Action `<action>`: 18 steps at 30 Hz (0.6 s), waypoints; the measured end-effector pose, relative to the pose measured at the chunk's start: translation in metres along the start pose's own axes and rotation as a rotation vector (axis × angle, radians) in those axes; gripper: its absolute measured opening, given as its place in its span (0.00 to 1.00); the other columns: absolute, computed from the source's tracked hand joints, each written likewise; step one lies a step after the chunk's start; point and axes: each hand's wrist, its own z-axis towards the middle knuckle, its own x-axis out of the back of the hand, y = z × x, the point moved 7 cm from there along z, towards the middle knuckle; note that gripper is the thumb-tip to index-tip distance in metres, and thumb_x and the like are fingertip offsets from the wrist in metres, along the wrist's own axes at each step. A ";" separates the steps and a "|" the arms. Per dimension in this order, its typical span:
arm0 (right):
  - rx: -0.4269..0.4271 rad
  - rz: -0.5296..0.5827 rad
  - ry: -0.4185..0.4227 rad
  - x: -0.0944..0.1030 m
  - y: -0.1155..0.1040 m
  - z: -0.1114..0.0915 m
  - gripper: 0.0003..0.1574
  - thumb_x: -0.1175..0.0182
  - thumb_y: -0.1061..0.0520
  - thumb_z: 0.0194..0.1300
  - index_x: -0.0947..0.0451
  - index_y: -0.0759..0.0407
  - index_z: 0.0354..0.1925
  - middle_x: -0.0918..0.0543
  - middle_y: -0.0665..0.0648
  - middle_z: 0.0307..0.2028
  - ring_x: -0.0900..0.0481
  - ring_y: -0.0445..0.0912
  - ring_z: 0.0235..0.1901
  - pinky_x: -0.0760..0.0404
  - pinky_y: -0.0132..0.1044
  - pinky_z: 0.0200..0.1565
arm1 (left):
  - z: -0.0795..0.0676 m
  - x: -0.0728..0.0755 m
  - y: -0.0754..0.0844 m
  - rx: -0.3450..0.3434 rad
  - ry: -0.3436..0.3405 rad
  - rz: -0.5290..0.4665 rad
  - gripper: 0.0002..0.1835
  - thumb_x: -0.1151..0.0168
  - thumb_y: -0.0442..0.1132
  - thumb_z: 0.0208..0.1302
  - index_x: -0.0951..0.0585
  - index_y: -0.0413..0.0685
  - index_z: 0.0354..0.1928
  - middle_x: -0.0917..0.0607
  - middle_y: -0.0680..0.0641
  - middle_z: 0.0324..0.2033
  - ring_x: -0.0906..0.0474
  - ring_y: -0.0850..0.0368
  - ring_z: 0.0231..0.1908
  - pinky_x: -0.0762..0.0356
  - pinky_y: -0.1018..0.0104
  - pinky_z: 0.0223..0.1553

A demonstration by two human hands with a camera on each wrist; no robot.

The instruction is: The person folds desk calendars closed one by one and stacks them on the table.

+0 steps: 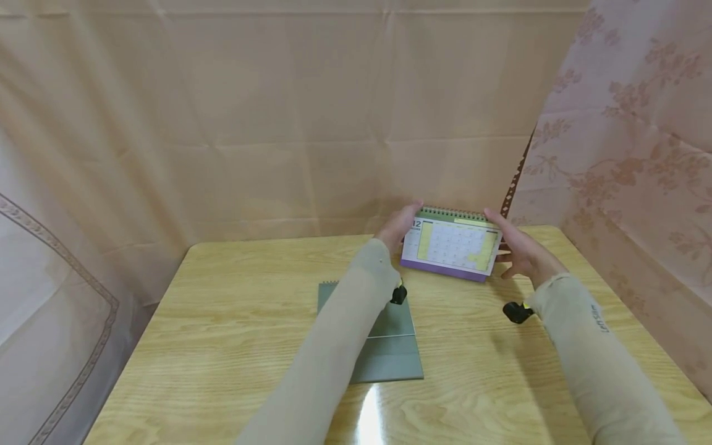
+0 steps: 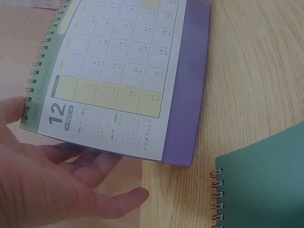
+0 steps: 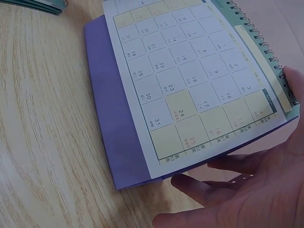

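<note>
A spiral-bound desk calendar (image 1: 456,244) with a purple base stands tilted near the table's back edge, its December page facing me. My left hand (image 1: 398,227) holds its upper left corner; in the left wrist view the thumb is at the coil (image 2: 28,99) and several fingers reach behind the side. At the opposite corner my right hand (image 1: 525,250) grips the calendar (image 3: 175,85), thumb on the top edge and fingers behind it. A green spiral notebook (image 1: 389,355) lies on the table, partly covered by my left forearm.
The wooden table (image 1: 239,321) has a beige curtain (image 1: 278,123) close behind its back edge. A floral curtain (image 1: 639,154) hangs along the right side and a pale cloth (image 1: 50,296) on the left. Black wrist devices (image 1: 517,312) hang under both wrists.
</note>
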 end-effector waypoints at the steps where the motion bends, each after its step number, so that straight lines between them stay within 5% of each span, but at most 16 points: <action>1: 0.000 0.000 0.001 0.000 0.000 0.000 0.64 0.56 0.12 0.59 0.49 0.56 0.71 0.57 0.72 0.75 0.58 0.72 0.74 0.52 0.82 0.61 | 0.000 0.000 0.000 -0.004 -0.001 0.002 0.32 0.50 0.69 0.70 0.21 0.53 0.58 0.18 0.49 0.39 0.22 0.53 0.42 0.29 0.55 0.56; 13: -0.013 0.033 -0.005 0.001 0.003 0.003 0.61 0.55 0.13 0.59 0.48 0.54 0.70 0.58 0.72 0.76 0.60 0.73 0.75 0.52 0.82 0.61 | -0.004 0.002 0.001 -0.023 -0.005 0.033 0.34 0.51 0.70 0.70 0.21 0.51 0.60 0.18 0.49 0.40 0.22 0.52 0.44 0.30 0.54 0.58; 18: -0.007 0.032 -0.008 -0.001 0.002 0.002 0.67 0.55 0.12 0.59 0.56 0.55 0.75 0.59 0.72 0.76 0.60 0.72 0.74 0.53 0.82 0.61 | -0.005 0.002 0.001 -0.026 -0.015 0.036 0.34 0.52 0.71 0.70 0.21 0.52 0.61 0.18 0.49 0.40 0.22 0.51 0.45 0.32 0.53 0.60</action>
